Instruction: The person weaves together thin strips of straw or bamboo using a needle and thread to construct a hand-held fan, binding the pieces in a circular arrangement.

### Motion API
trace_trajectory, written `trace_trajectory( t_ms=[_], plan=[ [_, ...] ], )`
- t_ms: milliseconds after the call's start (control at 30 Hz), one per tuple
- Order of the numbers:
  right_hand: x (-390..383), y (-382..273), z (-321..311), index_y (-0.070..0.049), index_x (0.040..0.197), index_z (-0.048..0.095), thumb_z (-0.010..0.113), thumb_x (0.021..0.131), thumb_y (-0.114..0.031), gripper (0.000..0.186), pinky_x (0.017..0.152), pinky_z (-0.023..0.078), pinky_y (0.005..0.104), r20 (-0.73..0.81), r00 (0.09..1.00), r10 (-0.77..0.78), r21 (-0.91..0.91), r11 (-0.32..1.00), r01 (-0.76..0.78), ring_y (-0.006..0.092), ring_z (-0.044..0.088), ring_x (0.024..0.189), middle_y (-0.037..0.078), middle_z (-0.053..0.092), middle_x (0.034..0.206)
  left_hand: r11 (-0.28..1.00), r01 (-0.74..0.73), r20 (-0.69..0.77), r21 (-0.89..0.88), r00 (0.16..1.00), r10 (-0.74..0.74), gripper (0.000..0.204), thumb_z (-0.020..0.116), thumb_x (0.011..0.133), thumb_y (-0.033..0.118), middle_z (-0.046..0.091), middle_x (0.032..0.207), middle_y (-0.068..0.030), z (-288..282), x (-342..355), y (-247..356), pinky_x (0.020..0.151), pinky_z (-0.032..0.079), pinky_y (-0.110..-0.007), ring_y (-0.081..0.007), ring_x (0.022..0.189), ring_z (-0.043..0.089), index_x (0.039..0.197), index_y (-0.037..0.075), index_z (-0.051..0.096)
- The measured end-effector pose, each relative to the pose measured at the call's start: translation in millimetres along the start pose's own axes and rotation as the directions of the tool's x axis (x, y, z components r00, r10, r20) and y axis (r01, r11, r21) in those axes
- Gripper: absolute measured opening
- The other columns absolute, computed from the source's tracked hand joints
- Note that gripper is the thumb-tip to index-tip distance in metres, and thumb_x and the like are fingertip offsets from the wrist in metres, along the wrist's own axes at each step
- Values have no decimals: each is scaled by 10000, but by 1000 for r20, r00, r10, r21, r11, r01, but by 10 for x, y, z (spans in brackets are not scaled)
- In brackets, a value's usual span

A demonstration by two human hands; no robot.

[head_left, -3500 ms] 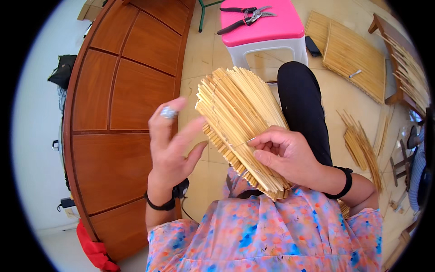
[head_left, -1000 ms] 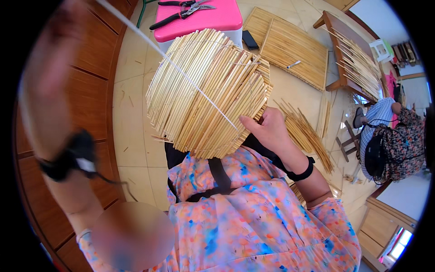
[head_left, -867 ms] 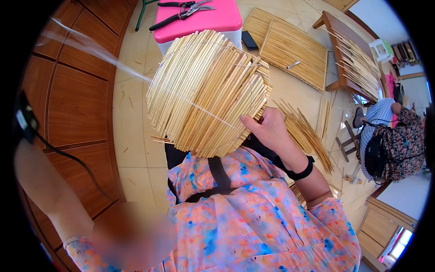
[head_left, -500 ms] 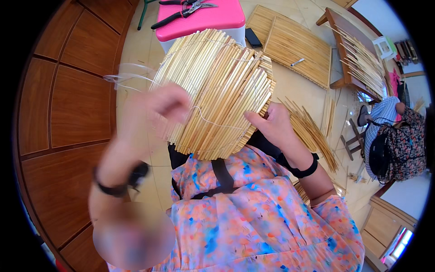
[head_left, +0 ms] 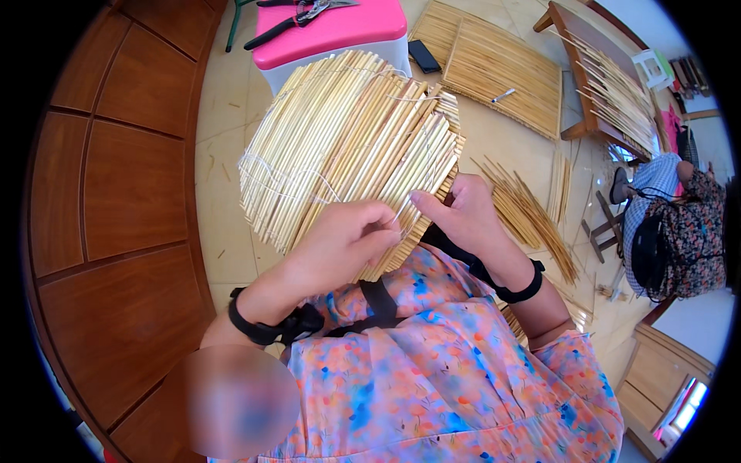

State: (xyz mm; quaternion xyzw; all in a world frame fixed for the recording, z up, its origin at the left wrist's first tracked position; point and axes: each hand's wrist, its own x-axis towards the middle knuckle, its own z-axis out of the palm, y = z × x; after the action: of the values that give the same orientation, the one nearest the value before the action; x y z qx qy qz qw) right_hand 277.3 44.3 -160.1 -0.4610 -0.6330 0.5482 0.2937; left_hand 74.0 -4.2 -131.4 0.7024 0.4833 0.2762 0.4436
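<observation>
So your left hand (head_left: 397, 220) had swung back in from way out left of the stick panel (head_left: 340, 147) and landed low on its face, near the right-hand edge. Its fingers were curled into a tight pinch, looked like on the white thread (head_left: 270, 174), though I couldn't tell if a needle was in there too. Your right hand (head_left: 467, 212) hadn't gone anywhere: thumb on the panel's face at that edge, fingers tucked out of sight behind, so the grip was nearly closed with the panel in it. The panel itself sat tilted in front of your lap.

Big change: that thread had been stretched out past the panel's left side, and now it lay in slack loops across the left part. My read is you'd finished a long pull and were back to close work at the edge, with the loose loops as the snag risk.

Further out, the pink stool (head_left: 340, 35) with the pruning shears (head_left: 297, 21) stood beyond the panel's top edge. Flat stick mats (head_left: 509, 73) lay past its upper right, loose sticks (head_left: 532, 220) on the floor to its right.
</observation>
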Motion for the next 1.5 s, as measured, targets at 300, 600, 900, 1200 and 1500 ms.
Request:
trace_trajectory(
  t_ms=[300, 600, 900, 1200, 1500],
  plan=[
    [16, -9, -12, 27, 975, 696, 683, 865, -112, 178, 592, 473, 238, 2, 996, -90, -42, 995, 90, 46, 554, 664, 9, 669, 765, 675, 579, 598, -457, 762, -249, 47, 611, 916, 44, 574, 726, -21, -297, -197, -15, 531, 428, -220, -84, 581, 526, 916, -4, 610],
    [6, 72, 86, -35, 1026, 679, 665, 845, -151, 215, 629, 504, 293, 30, 996, -86, 2, 996, 86, 128, 614, 646, 106, 683, 778, 479, 228, 160, -848, 971, -179, 137, 608, 942, 110, 677, 897, -81, -27, 147, -68, 584, 480, -224, -87, 638, 588, 954, -12, 669],
    [-11, 100, 103, -25, 920, 669, 685, 832, -163, 164, 515, 464, 299, 30, 999, -11, -69, 998, 13, 143, 566, 518, 102, 620, 633, 788, 230, 129, -571, 973, -190, 125, 616, 931, 86, 637, 745, -17, -82, 277, 15, 622, 500, -214, -59, 649, 592, 922, -29, 663],
    [30, 142, 116, -22, 951, 677, 691, 834, -164, 185, 534, 475, 303, 49, 998, 32, -74, 997, -28, 141, 570, 531, 104, 624, 645, 775, 237, 125, -586, 971, -203, 108, 626, 918, 72, 640, 741, -24, -147, 312, -125, 619, 486, -208, -63, 665, 599, 903, -29, 661],
    [70, 29, -42, 11, 1044, 670, 641, 900, -143, 213, 602, 493, 263, 42, 999, -25, 82, 996, 22, 56, 578, 662, 50, 687, 779, 991, 131, -597, -34, 792, -125, 141, 607, 883, 6, 686, 789, -64, -1019, 13, 181, 604, 503, -204, -91, 679, 643, 982, -15, 706]
  ],
)
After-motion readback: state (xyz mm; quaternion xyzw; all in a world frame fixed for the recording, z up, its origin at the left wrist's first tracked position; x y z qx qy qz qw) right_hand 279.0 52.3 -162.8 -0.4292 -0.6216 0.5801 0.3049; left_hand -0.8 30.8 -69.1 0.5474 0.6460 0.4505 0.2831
